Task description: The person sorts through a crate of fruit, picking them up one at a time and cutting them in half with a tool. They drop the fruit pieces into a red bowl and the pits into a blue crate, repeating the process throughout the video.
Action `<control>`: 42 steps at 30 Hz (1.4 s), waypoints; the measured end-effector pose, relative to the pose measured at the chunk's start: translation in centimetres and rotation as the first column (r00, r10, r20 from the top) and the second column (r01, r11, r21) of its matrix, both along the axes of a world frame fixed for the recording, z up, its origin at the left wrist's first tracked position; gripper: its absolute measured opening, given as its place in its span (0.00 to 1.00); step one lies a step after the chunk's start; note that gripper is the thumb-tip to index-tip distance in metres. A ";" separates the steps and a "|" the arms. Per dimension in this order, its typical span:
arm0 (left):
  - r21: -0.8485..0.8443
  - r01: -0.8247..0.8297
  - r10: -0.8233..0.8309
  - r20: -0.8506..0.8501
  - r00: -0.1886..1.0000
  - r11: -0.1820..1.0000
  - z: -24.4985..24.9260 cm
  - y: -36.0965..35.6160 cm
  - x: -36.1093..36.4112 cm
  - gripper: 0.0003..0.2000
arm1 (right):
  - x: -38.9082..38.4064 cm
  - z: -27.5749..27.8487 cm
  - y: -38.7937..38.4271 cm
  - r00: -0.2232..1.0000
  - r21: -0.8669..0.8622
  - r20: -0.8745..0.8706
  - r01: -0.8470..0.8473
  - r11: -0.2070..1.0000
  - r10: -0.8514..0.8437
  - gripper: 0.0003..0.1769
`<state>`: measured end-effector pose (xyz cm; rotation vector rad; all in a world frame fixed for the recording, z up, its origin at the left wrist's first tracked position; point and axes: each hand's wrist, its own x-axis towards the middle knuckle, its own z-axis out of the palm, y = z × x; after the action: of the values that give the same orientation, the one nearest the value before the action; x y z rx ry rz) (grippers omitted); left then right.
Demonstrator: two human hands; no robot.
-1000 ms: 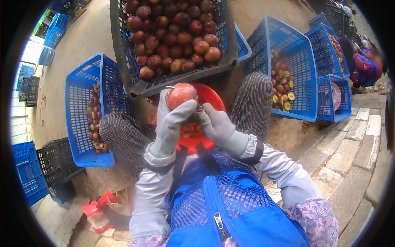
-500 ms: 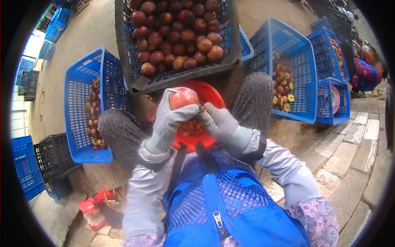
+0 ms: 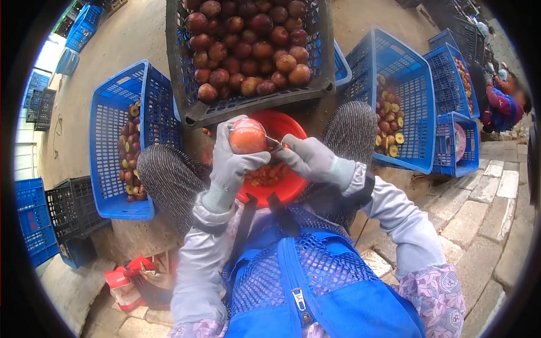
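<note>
My gloved left hand [image 3: 232, 151] is wrapped round a reddish plum [image 3: 248, 137]. In my gloved right hand [image 3: 309, 158] is a small knife [image 3: 274, 142], its thin metal blade pointing left at the plum's right side. Both hands are over a red basin [image 3: 299, 134] between my knees, with reddish fruit pieces [image 3: 269, 174] in its bottom. Just beyond the basin stands a black crate [image 3: 256, 102], holding many whole plums [image 3: 248, 48].
Cut plums lie in a blue crate [image 3: 115, 70] on the left and another blue crate [image 3: 417, 62] on the right. More blue crates [image 3: 455, 143] stand farther right, near a crouching person [image 3: 501, 107]. A red and white bag [image 3: 124, 287] is at lower left.
My right hand has drawn slightly right of the plum, exposing more of the knife blade. My left hand still holds the plum, now turned a little.
</note>
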<state>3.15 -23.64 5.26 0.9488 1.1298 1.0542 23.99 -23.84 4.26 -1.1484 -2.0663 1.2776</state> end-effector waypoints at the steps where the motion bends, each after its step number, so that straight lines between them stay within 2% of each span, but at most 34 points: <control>1: 0.006 0.001 0.000 -0.040 0.999 1.000 -0.2 0.2 -0.2 0.38 | 0.3 0.5 0.1 0.997 0.053 0.070 -0.032 0.998 0.028 0.12; 2: 0.011 0.002 -0.001 -0.080 0.997 1.000 -0.3 0.3 -0.3 0.41 | 0.2 0.5 0.2 0.996 0.067 0.085 -0.037 0.997 0.032 0.12; 6: 0.009 -0.080 0.078 0.154 0.985 0.997 0.6 0.0 -0.1 0.41 | -0.2 0.5 -0.1 0.989 0.110 0.143 -0.042 0.993 0.026 0.13; 9: 0.071 -0.097 0.101 -0.049 0.994 0.993 0.4 0.2 0.1 0.38 | -0.4 0.4 -0.1 0.981 0.151 0.192 -0.044 0.987 0.014 0.14; 11: 0.198 -0.064 0.123 -0.303 0.945 0.978 -0.5 0.4 -0.3 0.37 | -0.4 0.8 0.1 0.958 0.141 0.284 -0.077 0.987 0.034 0.15; 13: 0.303 0.039 0.151 -0.577 0.803 0.952 -0.6 0.8 -0.8 0.34 | -0.5 2.7 0.9 0.899 0.084 0.430 -0.125 0.989 0.077 0.16; 16: 0.451 0.167 0.265 -0.743 0.614 0.877 -1.1 1.5 -1.6 0.31 | 0.5 5.6 1.5 0.820 0.032 0.565 -0.134 0.990 0.093 0.17; 17: 0.368 0.005 0.262 -0.670 0.694 0.930 -0.6 2.1 -2.2 0.30 | 1.9 6.0 1.6 0.839 0.084 0.541 -0.119 0.989 0.055 0.17; 18: 0.181 -0.180 0.244 -0.447 0.860 0.967 -0.1 2.7 -3.4 0.32 | 3.3 6.4 2.3 0.879 0.039 0.476 -0.020 0.999 -0.001 0.18; 19: 0.170 -0.179 0.217 -0.238 0.947 0.969 0.2 3.2 -4.4 0.34 | 4.1 6.0 3.6 0.946 0.071 0.313 0.064 0.995 -0.083 0.20; 20: 0.157 -0.168 0.174 -0.024 0.984 0.973 0.4 3.3 -5.0 0.36 | 4.3 5.4 4.8 0.977 0.077 0.133 0.160 0.984 -0.169 0.21; 21: 0.077 -0.082 0.066 0.192 0.979 0.994 0.1 3.4 -5.2 0.33 | 3.5 6.6 6.4 0.961 -0.066 0.143 0.249 0.966 -0.238 0.21; 22: -0.005 -0.075 0.072 0.341 0.937 0.997 0.8 3.6 -5.0 0.31 | 2.6 7.8 8.3 0.938 -0.202 0.163 0.335 0.920 -0.306 0.22; 24: -0.164 -0.014 0.112 0.610 0.784 0.986 2.4 3.7 -3.7 0.26 | 2.7 3.7 13.3 0.928 0.197 0.212 0.266 0.944 -0.306 0.24; 25: -0.211 -0.034 0.162 0.626 0.763 0.977 2.3 3.9 -3.2 0.23 | 2.4 3.5 14.9 0.875 0.245 0.350 0.259 0.934 -0.334 0.24; 27: -0.231 -0.028 0.164 0.594 0.788 0.973 1.5 4.1 -3.3 0.24 | 1.0 3.4 17.1 0.711 0.336 0.591 0.212 0.918 -0.381 0.26; 30: -0.208 -0.121 0.207 0.467 0.860 0.971 1.1 3.9 -3.0 0.25 | -1.4 3.1 16.3 0.753 0.681 0.443 0.070 0.729 -0.487 0.27; 31: -0.185 -0.142 0.208 0.412 0.887 0.972 0.8 4.0 -2.9 0.26 | -3.0 4.1 15.1 0.813 0.597 0.425 0.080 0.798 -0.399 0.24; 32: -0.161 -0.157 0.205 0.355 0.912 0.975 0.4 4.1 -2.7 0.26 | -4.6 4.3 13.4 0.934 0.408 0.208 0.186 0.894 -0.289 0.23; 33: -0.122 -0.209 0.240 0.362 0.901 0.970 -0.6 4.5 -2.2 0.25 | -6.3 3.5 11.9 0.984 0.329 0.015 0.165 0.930 -0.180 0.23; 35: -0.045 -0.316 0.309 0.374 0.874 0.948 -2.6 4.9 -1.2 0.23 | -9.3 2.8 8.8 0.960 0.309 0.000 0.267 0.913 -0.281 0.22; 36: 0.163 -0.316 0.299 0.123 0.946 0.934 -1.7 4.2 -0.6 0.19 | -10.2 2.4 8.2 0.957 0.204 -0.112 0.286 0.936 -0.267 0.20; 37: 0.247 -0.363 0.361 0.054 0.931 0.899 -0.6 3.8 0.3 0.14 | -10.8 1.7 7.8 0.928 0.207 -0.153 0.365 0.908 -0.339 0.19; 39: 0.312 -0.429 0.465 -0.049 0.884 0.848 -0.3 3.4 0.8 0.09 | -11.9 1.1 6.9 0.865 0.215 -0.203 0.496 0.841 -0.459 0.17; 41: 0.277 -0.491 0.536 -0.118 0.836 0.826 -2.0 3.7 0.7 0.08 | -12.7 1.2 6.2 0.802 0.241 -0.217 0.597 0.765 -0.557 0.16; 42: 0.347 -0.469 0.543 -0.153 0.826 0.812 -2.3 3.8 0.6 0.08 | -12.9 1.4 6.2 0.787 0.198 -0.244 0.613 0.765 -0.567 0.16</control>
<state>3.72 -19.79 2.93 1.0564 1.5149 1.6146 11.06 -17.68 5.62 -1.3587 -1.4976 0.7253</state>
